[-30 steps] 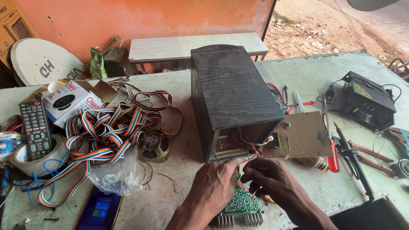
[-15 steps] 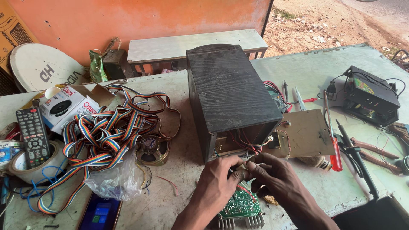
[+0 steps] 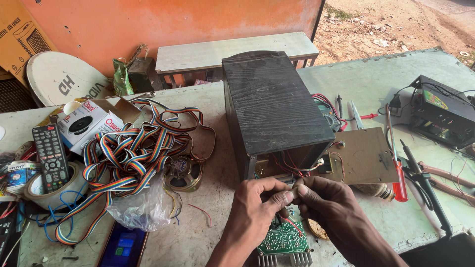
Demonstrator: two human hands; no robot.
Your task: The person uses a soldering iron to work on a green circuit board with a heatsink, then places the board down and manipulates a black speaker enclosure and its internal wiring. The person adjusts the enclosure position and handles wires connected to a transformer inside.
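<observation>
Head view: a pale workbench (image 3: 208,232) bears a black wooden speaker cabinet (image 3: 274,99), its open end toward the near edge with wires spilling out. Left of it lies a tangle of rainbow ribbon cable (image 3: 131,158). Just near the opening, the left hand (image 3: 257,207) and right hand (image 3: 324,200) meet, fingertips pinched together on a small part too tiny to identify, above a green circuit board (image 3: 284,240).

Part pinched between fingertips (image 3: 286,197) hidden; circuit board (image 3: 283,241) cut off.
</observation>
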